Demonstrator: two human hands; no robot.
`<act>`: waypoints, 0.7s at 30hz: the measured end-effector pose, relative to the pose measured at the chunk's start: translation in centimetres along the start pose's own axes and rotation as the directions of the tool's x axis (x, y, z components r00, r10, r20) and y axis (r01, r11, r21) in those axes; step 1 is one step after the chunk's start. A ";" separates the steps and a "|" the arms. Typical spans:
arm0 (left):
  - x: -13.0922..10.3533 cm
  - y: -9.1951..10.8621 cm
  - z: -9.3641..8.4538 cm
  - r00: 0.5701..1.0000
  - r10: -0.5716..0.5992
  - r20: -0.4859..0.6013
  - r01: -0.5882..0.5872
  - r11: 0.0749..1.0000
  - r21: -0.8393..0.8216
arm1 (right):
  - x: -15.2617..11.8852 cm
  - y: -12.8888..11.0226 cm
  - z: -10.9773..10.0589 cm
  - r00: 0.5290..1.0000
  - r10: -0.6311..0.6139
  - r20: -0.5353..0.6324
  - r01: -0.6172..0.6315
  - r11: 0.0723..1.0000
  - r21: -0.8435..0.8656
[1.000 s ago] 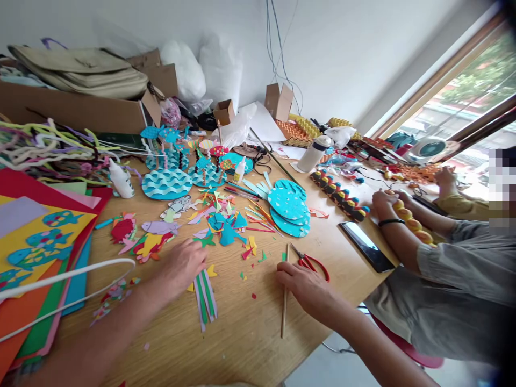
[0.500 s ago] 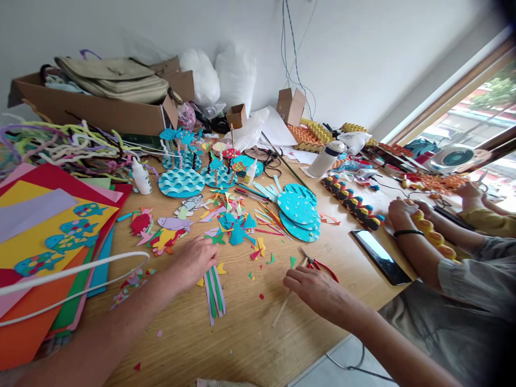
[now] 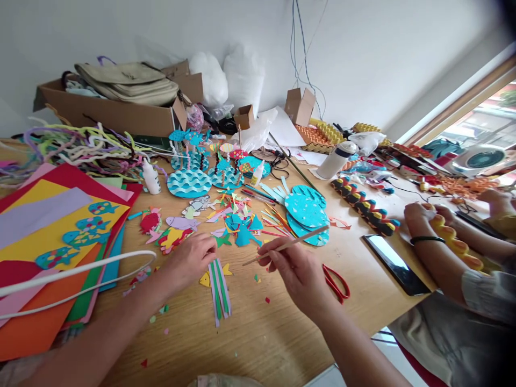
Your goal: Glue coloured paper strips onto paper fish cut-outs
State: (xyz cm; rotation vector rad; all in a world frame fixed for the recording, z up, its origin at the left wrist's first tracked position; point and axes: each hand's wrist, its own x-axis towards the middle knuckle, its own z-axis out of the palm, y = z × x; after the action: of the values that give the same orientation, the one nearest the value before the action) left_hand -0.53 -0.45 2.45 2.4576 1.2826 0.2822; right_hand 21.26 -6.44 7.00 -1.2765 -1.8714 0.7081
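My left hand (image 3: 196,255) is closed, its fingertips pinching the top end of a striped paper piece (image 3: 220,290) in purple and green. The strips hang down from it over the wooden table. A thin wooden stick (image 3: 298,240) is gripped in my right hand (image 3: 300,274), between thumb and fingers, raised and slanting up to the right. Red-handled scissors (image 3: 337,284) lie just beyond that hand, partly covered by it. A small yellow paper fish (image 3: 205,279) lies beside the striped piece. Beyond are a green paper star (image 3: 224,240) and blue paper cutouts (image 3: 241,231).
Coloured paper sheets (image 3: 72,215) are stacked at left, crossed by a white cable (image 3: 100,259). Two glue bottles (image 3: 151,177) and decorated blue discs (image 3: 189,184) stand farther back. At right are a phone (image 3: 397,263) and another person's hands (image 3: 425,220) holding a yellow wavy piece.
My right hand has picked up the wooden stick from the table and lifted it. My left hand stays at the striped paper. The view has shifted slightly left.
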 end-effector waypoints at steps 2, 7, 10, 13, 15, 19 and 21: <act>-1.7 0.6 -0.2 0.999 -0.001 -0.034 0.001 1.000 0.004 | 0.5 0.2 1.2 0.999 -0.021 0.033 0.021 1.000 -0.002; -6.2 2.7 3.0 0.970 0.202 -0.135 -0.186 0.975 0.120 | 1.2 0.3 2.9 0.989 -0.101 0.112 0.107 0.993 -0.046; -7.4 3.3 5.5 0.931 0.298 -0.209 -0.242 0.936 0.256 | 1.2 0.0 3.5 0.976 -0.161 0.147 0.171 0.984 -0.058; -7.7 3.3 6.7 0.930 0.328 -0.164 -0.272 0.917 0.291 | 1.2 -0.2 3.8 0.967 -0.184 0.175 0.196 0.979 -0.052; -7.7 3.3 6.8 0.941 0.316 -0.119 -0.269 0.915 0.302 | 1.1 -0.2 4.0 0.965 -0.180 0.192 0.193 0.980 -0.053; -7.8 3.2 6.8 0.957 0.284 -0.055 -0.257 0.921 0.294 | 1.0 0.3 4.4 0.963 -0.165 0.213 0.181 0.982 -0.060; -7.9 3.2 6.9 0.958 0.283 -0.042 -0.261 0.924 0.278 | 1.0 0.6 4.8 0.964 -0.152 0.221 0.169 0.984 -0.060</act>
State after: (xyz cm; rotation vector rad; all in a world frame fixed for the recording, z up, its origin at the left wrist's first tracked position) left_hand -0.32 -10.08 -2.70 2.8917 1.0659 0.2975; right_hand 17.43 -5.40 4.09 -1.1163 -2.1705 0.7152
